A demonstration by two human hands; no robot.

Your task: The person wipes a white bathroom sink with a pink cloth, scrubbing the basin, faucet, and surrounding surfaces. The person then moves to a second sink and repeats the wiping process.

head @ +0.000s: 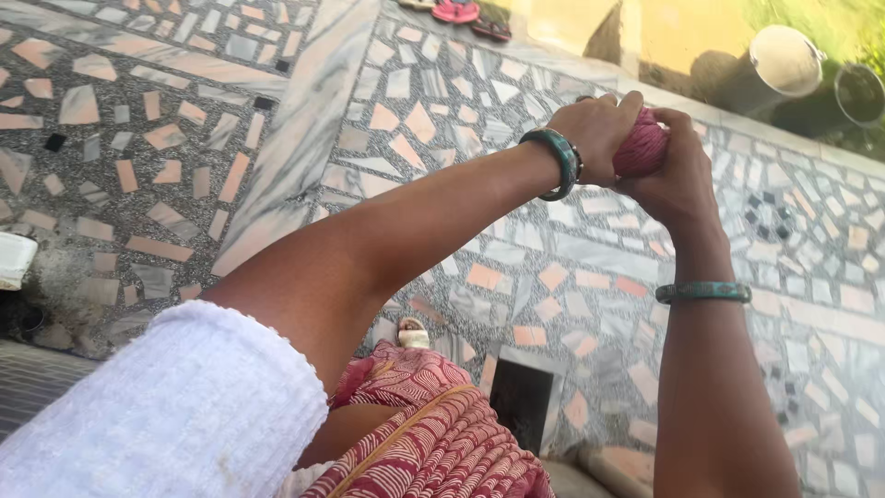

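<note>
Both my hands grip a twisted wad of pink-red cloth [640, 148], held out in front of me above the mosaic floor. My left hand [597, 129] wraps its near end with the fingers closed over the top. My right hand [676, 175] clasps the cloth from the right side and below. Each wrist carries a teal bangle [557, 161]. A white textured sleeve [175, 415] covers my left upper arm, and red patterned fabric [433, 433] hangs below my arms.
The floor is stone-chip mosaic with pale marble strips [304, 138]. Sandals [461, 11] lie at the far edge. A metal pot [782, 63] and a dark round vessel [862, 92] stand at the top right. A white object [14, 260] sits at the left edge.
</note>
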